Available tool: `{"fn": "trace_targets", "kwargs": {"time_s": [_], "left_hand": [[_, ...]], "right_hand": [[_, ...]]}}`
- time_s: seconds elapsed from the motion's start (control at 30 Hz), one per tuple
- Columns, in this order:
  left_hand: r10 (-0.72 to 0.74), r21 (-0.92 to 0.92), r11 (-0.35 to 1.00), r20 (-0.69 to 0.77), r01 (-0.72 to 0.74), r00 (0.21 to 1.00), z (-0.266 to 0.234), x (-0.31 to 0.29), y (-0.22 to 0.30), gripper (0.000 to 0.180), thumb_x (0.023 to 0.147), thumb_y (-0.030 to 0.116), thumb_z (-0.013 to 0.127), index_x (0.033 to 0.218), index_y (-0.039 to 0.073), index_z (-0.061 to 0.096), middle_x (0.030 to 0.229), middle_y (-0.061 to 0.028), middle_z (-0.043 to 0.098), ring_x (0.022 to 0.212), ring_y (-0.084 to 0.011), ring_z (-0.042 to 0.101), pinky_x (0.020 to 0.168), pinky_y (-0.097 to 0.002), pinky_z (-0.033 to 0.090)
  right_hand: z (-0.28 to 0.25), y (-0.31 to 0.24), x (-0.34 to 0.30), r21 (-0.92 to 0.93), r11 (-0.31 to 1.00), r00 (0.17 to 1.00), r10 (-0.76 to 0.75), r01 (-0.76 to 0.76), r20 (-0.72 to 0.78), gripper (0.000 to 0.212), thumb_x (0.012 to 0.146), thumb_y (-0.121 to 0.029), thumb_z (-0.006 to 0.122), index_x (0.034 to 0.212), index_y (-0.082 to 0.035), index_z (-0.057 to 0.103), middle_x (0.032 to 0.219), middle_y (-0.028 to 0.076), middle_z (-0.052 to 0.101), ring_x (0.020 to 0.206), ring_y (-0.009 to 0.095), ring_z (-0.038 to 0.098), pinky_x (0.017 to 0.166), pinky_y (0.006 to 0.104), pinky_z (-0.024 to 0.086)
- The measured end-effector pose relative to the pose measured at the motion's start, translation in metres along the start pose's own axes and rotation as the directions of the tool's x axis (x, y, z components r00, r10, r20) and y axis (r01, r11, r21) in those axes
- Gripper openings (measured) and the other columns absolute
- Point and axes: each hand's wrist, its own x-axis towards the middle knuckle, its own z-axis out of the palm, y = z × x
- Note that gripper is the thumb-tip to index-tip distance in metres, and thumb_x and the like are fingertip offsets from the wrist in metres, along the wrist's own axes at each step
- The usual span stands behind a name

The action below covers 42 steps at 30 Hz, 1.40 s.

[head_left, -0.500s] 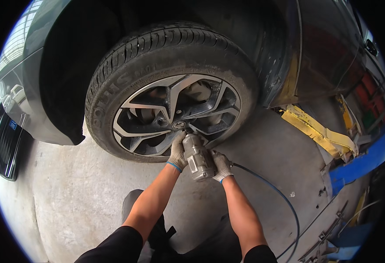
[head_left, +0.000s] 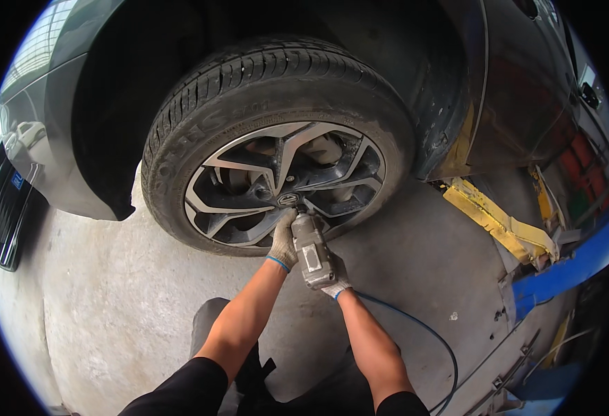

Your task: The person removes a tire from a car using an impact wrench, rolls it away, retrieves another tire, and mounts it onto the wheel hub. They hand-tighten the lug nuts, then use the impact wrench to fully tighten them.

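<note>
A worn grey air impact wrench [head_left: 311, 251] points at the wheel [head_left: 284, 149], its nose just below the centre cap among the spokes. Whether its socket sits on a lug nut is hard to make out. My left hand [head_left: 285, 243], in a pale knit glove with a blue cuff, is closed round the left side of the tool near its front. Gloved the same way, my right hand [head_left: 337, 277] grips it at the rear; the wrench body hides most of those fingers. A dark blue air hose [head_left: 415, 320] curves away from beside my right wrist.
The dark car body [head_left: 526, 90] surrounds the tyre, with a bumper edge [head_left: 110, 201] hanging at left. To the right, a yellow lift arm [head_left: 499, 222] reaches under the car from a blue lift part [head_left: 561, 274]. Concrete floor [head_left: 124, 298] lies below.
My right hand has moved left and slightly down, swinging the wrench's rear end with it, so the tool stands straighter. The hose has shifted left. My left hand keeps its hold.
</note>
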Motion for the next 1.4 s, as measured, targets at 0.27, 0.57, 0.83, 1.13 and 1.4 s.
{"fn": "trace_targets", "kwargs": {"time_s": [0.27,0.57,0.83,1.13,1.4], "left_hand": [[-0.117,-0.152,0.979,0.132,0.136,0.984,0.011,-0.002,-0.004,0.041,0.096,0.039,0.053,0.104,-0.001,0.059,0.096,-0.0164,0.065,0.08,-0.0294,0.066,0.069,-0.042,0.058],[0.09,0.057,0.995,-0.124,-0.083,0.988,0.023,-0.006,-0.004,0.041,0.091,0.037,0.058,0.1,-0.002,0.056,0.087,-0.0159,0.06,0.079,-0.0321,0.06,0.073,-0.0435,0.055],[0.008,0.266,0.964,-0.02,-0.002,1.0,0.014,-0.003,0.003,0.027,0.091,0.029,0.062,0.097,0.003,0.057,0.084,-0.0107,0.061,0.078,-0.0276,0.062,0.076,-0.0416,0.055],[-0.064,0.435,0.9,0.076,0.025,0.995,0.054,-0.037,0.003,0.031,0.09,0.029,0.063,0.105,0.002,0.059,0.093,-0.0135,0.066,0.084,-0.028,0.066,0.081,-0.0419,0.057],[-0.074,0.306,0.952,0.178,0.016,0.981,0.075,-0.053,0.013,0.036,0.086,0.036,0.07,0.104,0.006,0.06,0.093,-0.0114,0.066,0.087,-0.0311,0.067,0.078,-0.0442,0.057]], "right_hand": [[-0.012,-0.017,-0.006,0.723,0.674,0.986,0.05,-0.149,0.157,0.032,0.103,-0.023,0.037,0.121,-0.004,0.055,0.116,0.012,0.062,0.109,0.025,0.06,0.097,0.0408,0.047],[-0.011,-0.053,-0.043,0.956,0.198,0.963,0.2,-0.219,0.179,0.031,0.102,-0.021,0.034,0.113,-0.003,0.056,0.107,0.011,0.063,0.101,0.024,0.061,0.092,0.0398,0.05],[-0.021,0.001,-0.066,0.121,0.991,0.975,0.078,-0.053,-0.209,0.023,0.094,-0.018,0.046,0.106,-0.004,0.06,0.096,0.011,0.066,0.091,0.026,0.064,0.083,0.0389,0.052],[-0.02,-0.085,-0.072,-0.804,0.589,0.907,-0.379,0.082,-0.185,0.035,0.081,-0.026,0.063,0.111,-0.009,0.062,0.091,0.011,0.066,0.085,0.031,0.065,0.075,0.0446,0.053],[-0.012,-0.101,-0.07,-0.813,0.571,0.905,-0.399,0.117,-0.15,0.042,0.081,-0.028,0.062,0.118,-0.009,0.062,0.096,0.009,0.066,0.092,0.029,0.063,0.085,0.0445,0.049]]}}
